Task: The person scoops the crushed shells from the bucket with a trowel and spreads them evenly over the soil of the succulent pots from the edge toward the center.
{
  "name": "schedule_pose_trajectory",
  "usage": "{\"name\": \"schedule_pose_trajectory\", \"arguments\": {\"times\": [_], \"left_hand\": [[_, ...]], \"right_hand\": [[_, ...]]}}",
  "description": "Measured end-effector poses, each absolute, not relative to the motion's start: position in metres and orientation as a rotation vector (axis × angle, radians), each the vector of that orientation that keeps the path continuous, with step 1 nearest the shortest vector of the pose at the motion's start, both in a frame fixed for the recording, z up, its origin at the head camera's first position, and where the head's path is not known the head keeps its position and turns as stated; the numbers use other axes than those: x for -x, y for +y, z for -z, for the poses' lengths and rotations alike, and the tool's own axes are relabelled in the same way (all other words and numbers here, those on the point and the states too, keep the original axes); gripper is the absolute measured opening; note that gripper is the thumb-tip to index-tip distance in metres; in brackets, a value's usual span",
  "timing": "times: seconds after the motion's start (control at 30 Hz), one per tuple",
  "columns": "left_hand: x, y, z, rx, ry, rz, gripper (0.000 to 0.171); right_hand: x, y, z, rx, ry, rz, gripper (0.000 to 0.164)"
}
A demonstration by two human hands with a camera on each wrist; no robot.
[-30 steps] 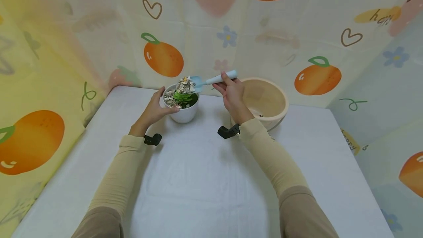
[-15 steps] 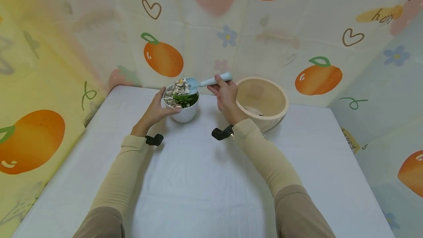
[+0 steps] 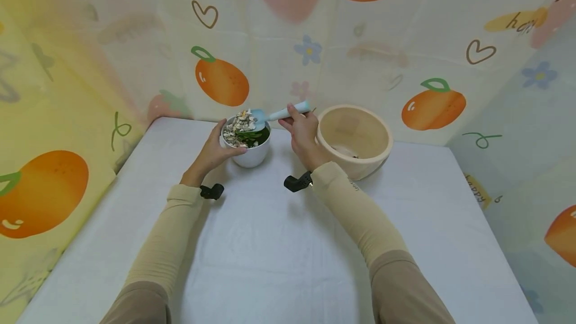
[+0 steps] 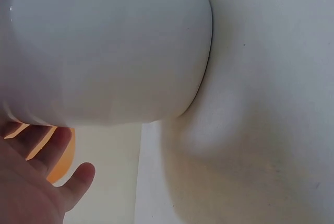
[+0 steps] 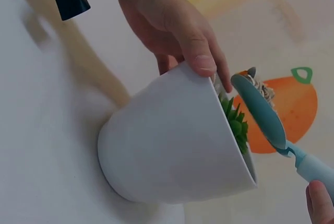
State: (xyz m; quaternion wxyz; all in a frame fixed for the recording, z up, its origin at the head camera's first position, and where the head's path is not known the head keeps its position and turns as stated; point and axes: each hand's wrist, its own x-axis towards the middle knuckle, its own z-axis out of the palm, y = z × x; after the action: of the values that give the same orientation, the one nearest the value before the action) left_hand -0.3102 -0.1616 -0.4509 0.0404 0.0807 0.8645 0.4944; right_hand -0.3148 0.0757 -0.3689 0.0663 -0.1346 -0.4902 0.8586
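A small white flower pot (image 3: 250, 157) stands on the table, holding a green succulent (image 5: 237, 128) with pebbles over the left part of its soil. My left hand (image 3: 210, 153) grips the pot's rim, thumb at the near side and fingers round the left. In my right hand (image 3: 305, 135) is the handle of a light blue hand trowel (image 3: 258, 120), pinched between thumb and fingers. Its blade carries a heap of mixed pebbles (image 3: 243, 121) just above the pot's opening, over the succulent. In the right wrist view the blade is slightly apart from the rim.
A larger beige pot (image 3: 381, 158) stands right of the white one, behind my right wrist, with a few dark bits at its bottom. The white-covered table (image 3: 270, 254) meets a fruit-printed cloth backdrop (image 3: 288, 69) at the back and sides.
My right hand has moved left and slightly down with the trowel, bringing the pebbles farther over the white pot's left side. My left hand keeps its hold on the rim.
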Motion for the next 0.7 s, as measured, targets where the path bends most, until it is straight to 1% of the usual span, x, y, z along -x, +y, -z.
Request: {"name": "schedule_pose_trajectory", "arguments": {"times": [0.4,0.57,0.7], "left_hand": [[0.306,-0.156,0.456,-0.256,2.758,-1.564,0.111],[0.31,-0.159,0.453,-0.293,2.743,-1.532,0.111],[0.314,-0.162,0.451,-0.298,2.702,-1.484,0.115]], "right_hand": [[0.318,0.072,0.373,0.365,-1.566,-2.532,0.008],[0.321,0.07,0.379,0.291,-1.704,-2.395,0.018],[0.323,0.067,0.383,0.253,-1.797,-2.293,0.027]]}}
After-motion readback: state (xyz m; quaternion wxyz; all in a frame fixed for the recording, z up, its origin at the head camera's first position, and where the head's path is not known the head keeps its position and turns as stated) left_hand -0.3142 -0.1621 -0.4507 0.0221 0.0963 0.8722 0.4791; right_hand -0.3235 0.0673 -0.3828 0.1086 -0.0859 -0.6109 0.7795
